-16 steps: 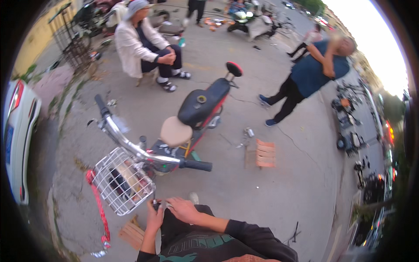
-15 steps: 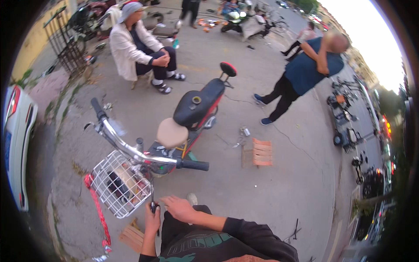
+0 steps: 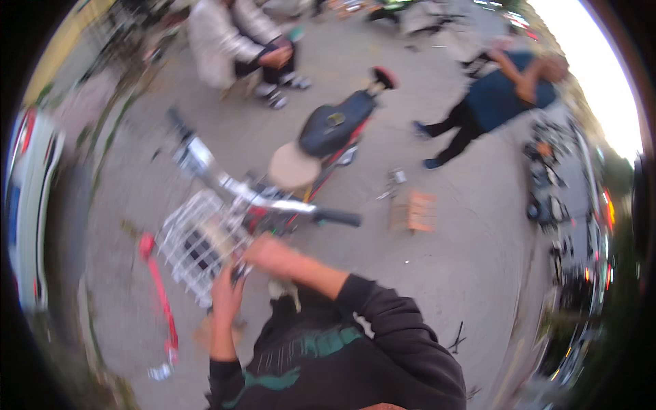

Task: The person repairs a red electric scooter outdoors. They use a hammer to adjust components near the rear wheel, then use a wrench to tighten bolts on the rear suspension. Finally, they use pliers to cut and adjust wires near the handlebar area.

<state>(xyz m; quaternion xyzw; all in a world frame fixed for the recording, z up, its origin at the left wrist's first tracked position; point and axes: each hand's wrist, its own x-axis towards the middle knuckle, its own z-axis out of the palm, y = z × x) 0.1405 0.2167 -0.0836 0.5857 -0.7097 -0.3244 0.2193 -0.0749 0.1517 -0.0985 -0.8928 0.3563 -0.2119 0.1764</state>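
My left hand (image 3: pixel 225 290) is wrapped round a small black object (image 3: pixel 238 273), perhaps a tool handle, at the lower right of a white wire basket (image 3: pixel 201 249). Just above it and to the right, my right hand (image 3: pixel 270 256) is smeared by motion, so its fingers cannot be made out. The basket hangs below the silver handlebar (image 3: pixel 229 181) of a small two-wheeler with a black seat (image 3: pixel 328 137) and a beige round seat pad (image 3: pixel 294 166). The whole view is blurred.
A seated person in a pale jacket (image 3: pixel 219 48) is at upper left; a standing person in blue (image 3: pixel 506 102) at upper right. A wooden stool (image 3: pixel 422 212), red cord (image 3: pixel 162 297) and loose metal items (image 3: pixel 396 179) lie around. A white car (image 3: pixel 34 212) is at left, parked scooters (image 3: pixel 547 171) at right.
My hands and forearms have moved up in the picture, closer to the basket and handlebar. The surroundings have shifted upward with the camera's movement, and the view has become blurred.
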